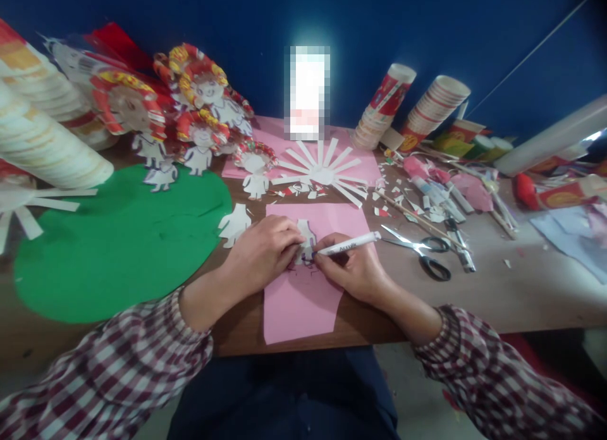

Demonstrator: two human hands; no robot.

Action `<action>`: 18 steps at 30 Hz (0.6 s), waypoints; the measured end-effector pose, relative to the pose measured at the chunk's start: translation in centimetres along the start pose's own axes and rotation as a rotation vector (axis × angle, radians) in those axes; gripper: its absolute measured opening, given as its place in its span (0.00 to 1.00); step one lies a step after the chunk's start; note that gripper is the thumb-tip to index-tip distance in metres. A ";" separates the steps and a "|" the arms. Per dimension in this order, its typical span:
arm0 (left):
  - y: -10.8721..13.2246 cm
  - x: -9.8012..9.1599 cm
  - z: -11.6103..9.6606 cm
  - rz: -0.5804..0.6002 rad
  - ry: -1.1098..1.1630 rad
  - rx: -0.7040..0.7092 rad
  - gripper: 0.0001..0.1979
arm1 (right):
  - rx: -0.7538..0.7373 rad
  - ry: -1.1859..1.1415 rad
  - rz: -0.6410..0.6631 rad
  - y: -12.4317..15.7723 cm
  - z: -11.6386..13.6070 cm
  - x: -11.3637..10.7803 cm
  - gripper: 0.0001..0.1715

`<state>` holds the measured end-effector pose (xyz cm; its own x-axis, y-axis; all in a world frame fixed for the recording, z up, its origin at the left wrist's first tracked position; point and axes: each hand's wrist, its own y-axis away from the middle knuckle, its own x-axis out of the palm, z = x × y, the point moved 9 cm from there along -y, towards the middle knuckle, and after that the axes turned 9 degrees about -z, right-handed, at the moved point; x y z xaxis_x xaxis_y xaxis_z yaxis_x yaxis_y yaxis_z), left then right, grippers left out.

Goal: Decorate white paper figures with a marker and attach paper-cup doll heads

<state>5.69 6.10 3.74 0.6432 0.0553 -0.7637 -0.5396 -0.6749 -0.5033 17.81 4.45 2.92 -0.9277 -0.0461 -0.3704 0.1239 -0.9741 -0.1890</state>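
In my right hand (355, 272) is a white acrylic marker (351, 243), its tip low against a small white paper cutout (305, 232) shaped like a doll's body. Dark lines run along the cutout's edges. My left hand (268, 250) pinches that cutout from the left side, its fingers bunched at the edge. Beneath both lies a pink paper sheet (294, 313) with some dark marks below the cutout. Another plain white body cutout (236, 225) rests just left of the sheet, close to my left wrist.
Black-handled scissors (434, 256) lie open on the right, near a marker (459, 247) and paper scraps. A green paper oval (128, 250) covers the left side. Behind stand decorated paper dolls (199, 143), a white strip sunburst (322, 174) and stacked paper cups (434, 111).
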 end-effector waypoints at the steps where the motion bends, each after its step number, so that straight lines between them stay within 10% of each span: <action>1: 0.0 0.0 0.0 -0.002 0.003 0.001 0.06 | 0.005 -0.006 -0.009 0.0 0.0 -0.1 0.03; 18: 0.1 0.1 0.2 0.006 0.007 -0.016 0.06 | -0.005 0.016 0.003 0.0 0.2 0.0 0.03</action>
<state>5.61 6.18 3.58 0.6435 0.0463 -0.7640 -0.5346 -0.6871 -0.4920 17.77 4.41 3.10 -0.9216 -0.0456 -0.3855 0.1287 -0.9728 -0.1927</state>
